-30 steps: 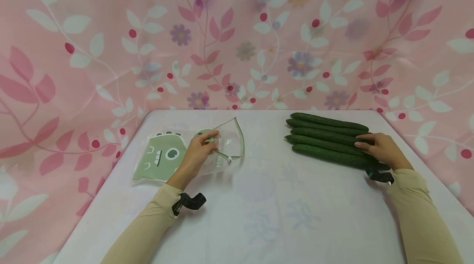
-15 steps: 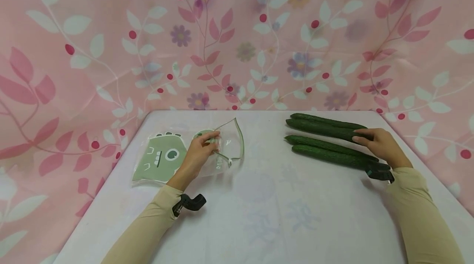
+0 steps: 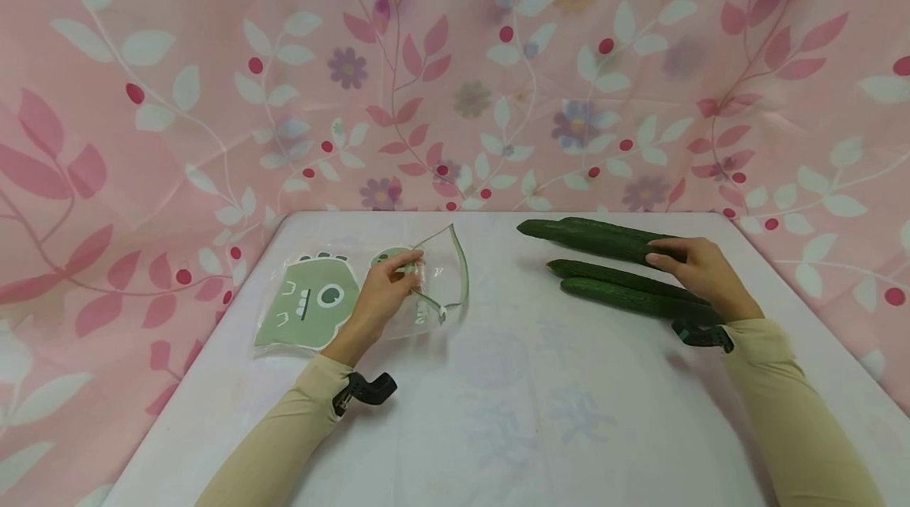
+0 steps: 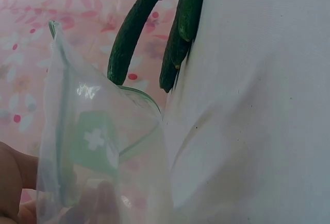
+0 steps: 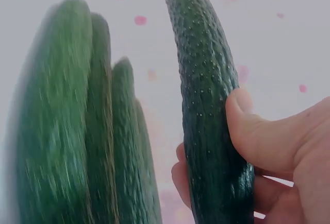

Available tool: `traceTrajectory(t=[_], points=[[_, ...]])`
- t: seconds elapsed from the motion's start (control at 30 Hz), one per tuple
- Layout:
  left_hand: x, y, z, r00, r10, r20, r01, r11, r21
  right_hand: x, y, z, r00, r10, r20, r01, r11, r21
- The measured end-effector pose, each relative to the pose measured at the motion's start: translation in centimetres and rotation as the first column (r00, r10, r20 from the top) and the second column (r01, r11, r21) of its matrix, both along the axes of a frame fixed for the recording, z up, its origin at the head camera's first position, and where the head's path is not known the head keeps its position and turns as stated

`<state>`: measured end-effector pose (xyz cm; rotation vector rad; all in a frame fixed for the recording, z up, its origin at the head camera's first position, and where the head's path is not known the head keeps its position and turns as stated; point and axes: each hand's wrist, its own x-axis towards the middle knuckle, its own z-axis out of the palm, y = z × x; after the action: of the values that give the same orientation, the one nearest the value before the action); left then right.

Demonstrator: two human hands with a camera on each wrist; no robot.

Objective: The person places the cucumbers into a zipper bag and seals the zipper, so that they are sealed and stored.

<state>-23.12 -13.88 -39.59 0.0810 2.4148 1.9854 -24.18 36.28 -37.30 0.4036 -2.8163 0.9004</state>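
Clear plastic bag [image 3: 398, 321] first, its green monster print [image 3: 306, 302] one-eyed and its white lettering [image 3: 422, 313] too small to read; the left hand [image 3: 377, 294] pinches it. Right of the bag, a raised cucumber [image 3: 590, 238], gripped by the right hand [image 3: 700, 274], and other cucumbers [image 3: 626, 298] on the surface [image 3: 498, 420].

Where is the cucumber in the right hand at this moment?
In the head view, the held cucumber is right of centre, raised off the table in the right hand, overlapping one cucumber behind it, with two more lying in front.
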Motion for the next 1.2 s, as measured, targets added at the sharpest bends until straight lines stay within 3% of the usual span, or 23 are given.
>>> traceTrajectory(t=[0.53,0.8,1.2], points=[[0.2,0.2,0.2,1.000,-0.009,-0.028,0.007,0.999,-0.037,0.3,-7.0,0.2,0.997,0.077,0.013,-0.078,0.997,0.020],[0.2,-0.1,0.3,1.000,-0.006,-0.029,0.004,0.999,-0.051,0.1,-9.9,-0.7,0.991,0.132,0.027,-0.132,0.991,0.007],[0.2,-0.1,0.3,0.998,-0.051,-0.032,0.052,0.997,0.058,-0.8,-10.7,-2.8,0.992,0.125,0.024,-0.126,0.990,0.058]])
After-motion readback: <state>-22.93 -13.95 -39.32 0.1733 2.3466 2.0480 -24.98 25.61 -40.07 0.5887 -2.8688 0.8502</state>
